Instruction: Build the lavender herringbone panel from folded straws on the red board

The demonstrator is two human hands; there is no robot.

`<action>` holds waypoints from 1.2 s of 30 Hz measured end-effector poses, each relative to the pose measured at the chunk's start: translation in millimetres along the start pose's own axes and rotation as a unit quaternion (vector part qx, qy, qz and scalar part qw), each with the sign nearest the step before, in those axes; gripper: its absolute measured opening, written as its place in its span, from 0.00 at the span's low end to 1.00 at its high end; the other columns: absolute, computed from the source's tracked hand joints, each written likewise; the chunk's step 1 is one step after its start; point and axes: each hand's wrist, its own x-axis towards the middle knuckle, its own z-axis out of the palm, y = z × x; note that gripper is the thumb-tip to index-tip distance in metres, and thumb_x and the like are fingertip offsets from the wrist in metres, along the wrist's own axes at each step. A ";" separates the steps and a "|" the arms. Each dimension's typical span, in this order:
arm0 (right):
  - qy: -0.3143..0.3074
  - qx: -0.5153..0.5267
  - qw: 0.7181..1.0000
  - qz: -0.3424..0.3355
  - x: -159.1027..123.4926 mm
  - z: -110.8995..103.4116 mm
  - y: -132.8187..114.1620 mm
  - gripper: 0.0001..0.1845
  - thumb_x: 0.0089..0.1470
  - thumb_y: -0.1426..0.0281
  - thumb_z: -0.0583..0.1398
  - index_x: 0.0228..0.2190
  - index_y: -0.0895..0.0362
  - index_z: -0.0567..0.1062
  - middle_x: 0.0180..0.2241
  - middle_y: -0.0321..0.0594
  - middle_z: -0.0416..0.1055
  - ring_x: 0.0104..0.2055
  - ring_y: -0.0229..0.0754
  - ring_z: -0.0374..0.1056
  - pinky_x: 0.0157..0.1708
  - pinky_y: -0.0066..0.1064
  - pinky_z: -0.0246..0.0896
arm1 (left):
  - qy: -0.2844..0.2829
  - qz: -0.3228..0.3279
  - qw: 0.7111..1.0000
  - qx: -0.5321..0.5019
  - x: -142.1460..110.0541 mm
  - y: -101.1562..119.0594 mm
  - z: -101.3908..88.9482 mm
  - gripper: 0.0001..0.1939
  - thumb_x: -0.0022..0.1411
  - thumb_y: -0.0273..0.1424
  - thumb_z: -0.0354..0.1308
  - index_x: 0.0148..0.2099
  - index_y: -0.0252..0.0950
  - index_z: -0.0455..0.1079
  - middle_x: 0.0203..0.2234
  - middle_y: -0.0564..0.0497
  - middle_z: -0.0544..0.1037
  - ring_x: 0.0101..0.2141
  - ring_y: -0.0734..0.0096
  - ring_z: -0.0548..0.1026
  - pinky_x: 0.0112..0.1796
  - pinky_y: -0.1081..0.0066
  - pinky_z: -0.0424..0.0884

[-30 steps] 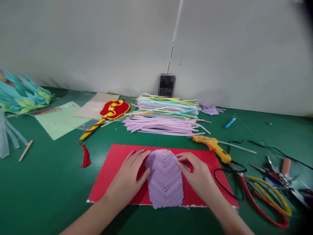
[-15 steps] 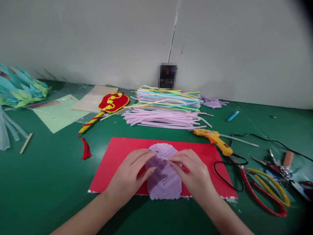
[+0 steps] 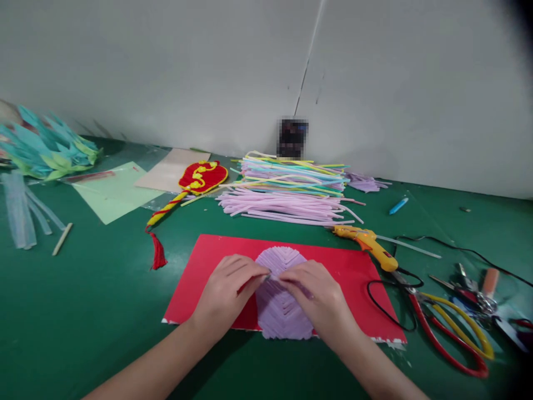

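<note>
A lilac panel [image 3: 285, 325] of pipe cleaners laid in a V pattern, rounded at the top, lies on a red board [image 3: 353, 289]. Above its middle my left hand [image 3: 231, 289] and my right hand [image 3: 318, 291] meet almost fingertip to fingertip, each in a pinch. Between them is a short lilac pipe cleaner, mostly covered by the fingers. The panel's lower edge sticks out slightly past the board's worn front edge.
Behind the board lie lilac pipe cleaners [image 3: 278, 204] and a mixed-colour bundle [image 3: 291, 172]. A yellow glue gun [image 3: 368, 244], red-and-yellow-handled scissors [image 3: 453, 333] and keys [image 3: 483, 303] are on the right. A red fan with tassel [image 3: 204, 176] and glue sticks [image 3: 19, 211] lie left.
My right hand has moved left from the panel's right edge to its middle, carrying the short pipe cleaner. The fingers of my left hand, apart before, have closed into a pinch beside it.
</note>
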 end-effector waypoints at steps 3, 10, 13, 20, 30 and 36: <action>0.010 -0.037 0.999 0.019 24.8 -5.5 4.5 0.05 0.54 0.71 0.57 0.31 0.54 0.75 0.31 0.37 0.75 0.35 0.40 0.68 0.36 0.34 0.61 | 0.022 -0.034 0.999 0.027 0.0 -1.1 -2.1 0.09 0.63 0.30 0.51 0.45 0.39 0.67 0.38 0.51 0.75 0.41 0.70 0.71 0.42 0.67 0.66; -0.023 -0.145 0.989 0.013 106.6 2.7 29.1 0.09 0.55 0.69 0.56 0.35 0.54 0.76 0.37 0.39 0.75 0.43 0.43 0.67 0.44 0.36 0.59 | -0.004 -0.022 0.999 0.046 2.3 -3.7 -1.4 0.08 0.63 0.28 0.49 0.41 0.38 0.69 0.37 0.50 0.74 0.39 0.69 0.71 0.40 0.67 0.68; -0.066 -0.255 0.965 0.006 115.2 4.1 48.4 0.06 0.52 0.73 0.58 0.32 0.57 0.77 0.36 0.44 0.73 0.43 0.46 0.66 0.43 0.37 0.58 | -0.016 -0.041 0.999 0.031 2.2 -5.3 -0.1 0.09 0.62 0.26 0.50 0.43 0.39 0.68 0.41 0.50 0.73 0.42 0.68 0.70 0.43 0.65 0.68; -0.101 -0.301 0.948 0.011 99.7 0.0 72.4 0.05 0.51 0.75 0.57 0.28 0.57 0.74 0.31 0.42 0.73 0.38 0.44 0.67 0.38 0.34 0.57 | -0.037 -0.094 0.995 0.009 1.5 -7.9 2.8 0.11 0.62 0.26 0.50 0.46 0.39 0.67 0.44 0.50 0.72 0.46 0.67 0.69 0.48 0.62 0.67; 0.007 -0.175 0.985 -0.002 110.2 -19.3 56.9 0.04 0.53 0.71 0.57 0.32 0.55 0.72 0.33 0.39 0.74 0.39 0.43 0.68 0.40 0.34 0.59 | -0.040 -0.113 0.993 -0.016 2.7 -8.0 1.8 0.11 0.62 0.26 0.49 0.45 0.40 0.67 0.44 0.50 0.71 0.46 0.67 0.69 0.48 0.62 0.67; 0.102 -0.174 0.977 -0.066 100.0 -26.9 47.1 0.10 0.58 0.69 0.52 0.35 0.52 0.73 0.34 0.38 0.74 0.41 0.42 0.68 0.51 0.43 0.54 | -0.040 -0.116 0.992 -0.015 5.0 -7.3 -1.0 0.10 0.63 0.29 0.48 0.45 0.40 0.67 0.43 0.50 0.72 0.45 0.67 0.70 0.46 0.63 0.68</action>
